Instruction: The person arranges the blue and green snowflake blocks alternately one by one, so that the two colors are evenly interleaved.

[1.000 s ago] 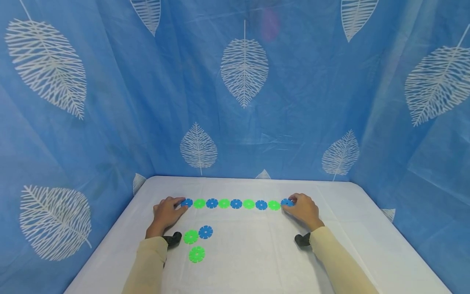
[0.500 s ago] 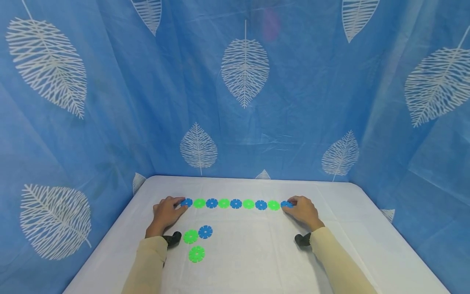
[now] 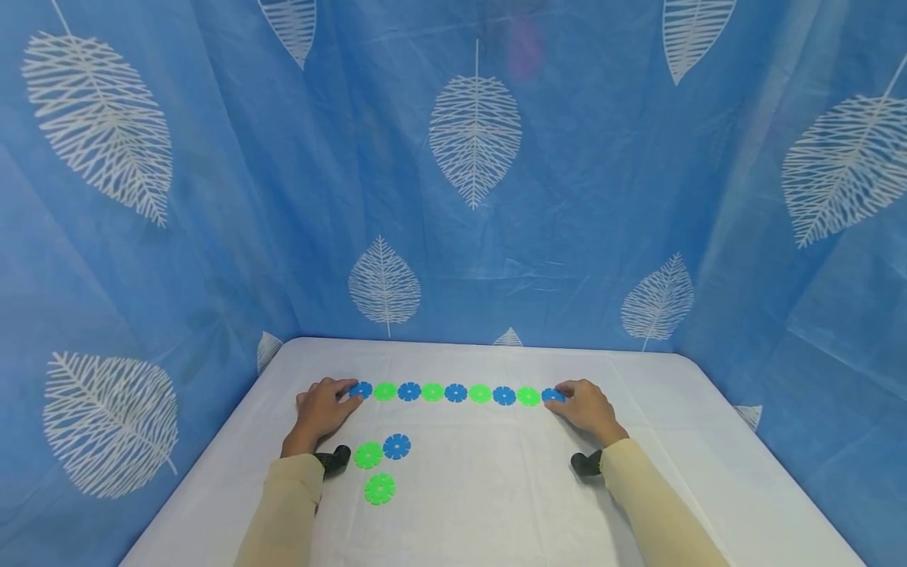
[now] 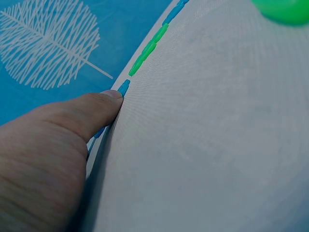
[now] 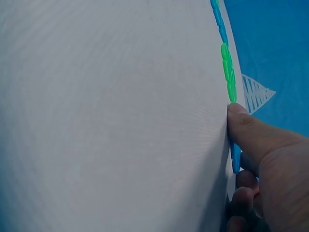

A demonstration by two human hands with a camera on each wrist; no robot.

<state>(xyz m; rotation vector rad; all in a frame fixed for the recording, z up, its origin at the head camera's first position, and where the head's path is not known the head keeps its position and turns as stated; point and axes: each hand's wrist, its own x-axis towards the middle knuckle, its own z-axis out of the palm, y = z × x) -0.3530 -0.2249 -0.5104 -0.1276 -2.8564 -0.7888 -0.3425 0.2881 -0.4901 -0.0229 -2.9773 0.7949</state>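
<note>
A straight row of notched plastic discs, blue and green by turns, lies across the white table. At its left end my left hand (image 3: 322, 409) holds a blue disc (image 3: 362, 390) between thumb and index finger. My right hand (image 3: 590, 411) grips the blue disc (image 3: 553, 395) at the right end in the same way, with the fingers hiding part of it. Beside that one lies a green disc (image 3: 528, 396). In the left wrist view the thumb (image 4: 104, 108) presses against the blue disc's near edge. The right thumb (image 5: 244, 123) covers part of its disc.
Nearer the body, two green discs (image 3: 368, 455) and a blue disc (image 3: 397, 446) lie loose right of the left wrist. A blue leaf-patterned curtain (image 3: 567, 197) surrounds the white-covered table (image 3: 482, 488) at the back and sides.
The right hand's fingers have lowered slightly at the right end disc. The left hand, the row and the loose discs stay in place.
</note>
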